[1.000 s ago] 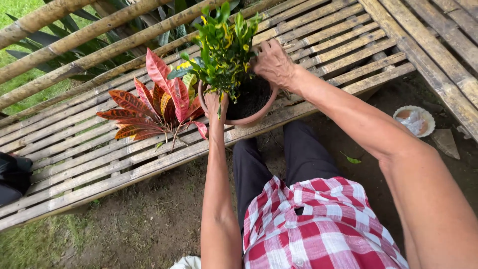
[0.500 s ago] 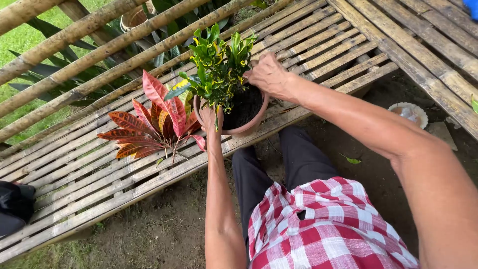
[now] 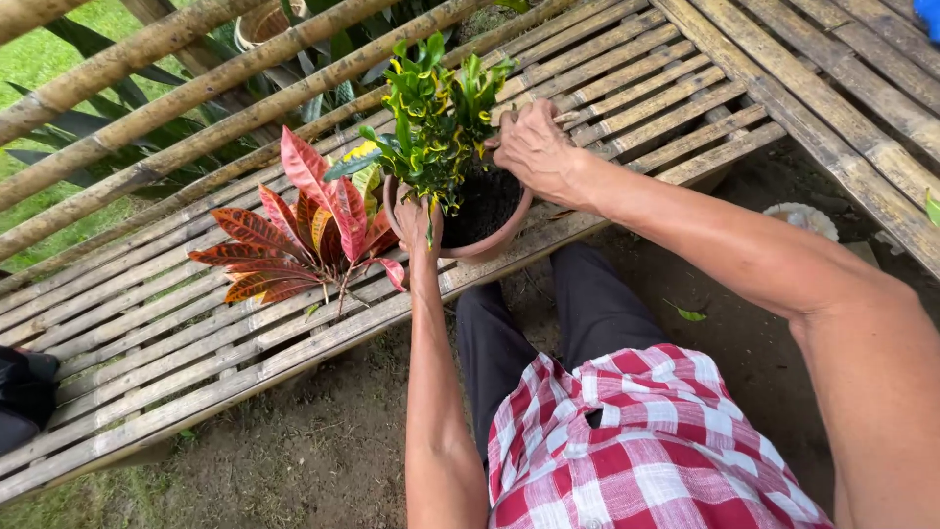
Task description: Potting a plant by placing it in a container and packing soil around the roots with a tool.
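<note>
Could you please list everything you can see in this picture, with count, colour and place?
clay pot: one, reddish-brown, on the bench's near edge, holding dark soil.
green and yellow plant: one, standing in the pot.
red and orange plant: one, lying on the bench left of the pot.
bamboo bench: one, tan slats, across the picture.
bamboo rails: several, tan, behind the bench.
pale dish: one, whitish, on the ground at right.
dark bag: one, black, at the left edge.
left hand: on the pot's near rim.
right hand: on the soil at the pot's far side.
</note>
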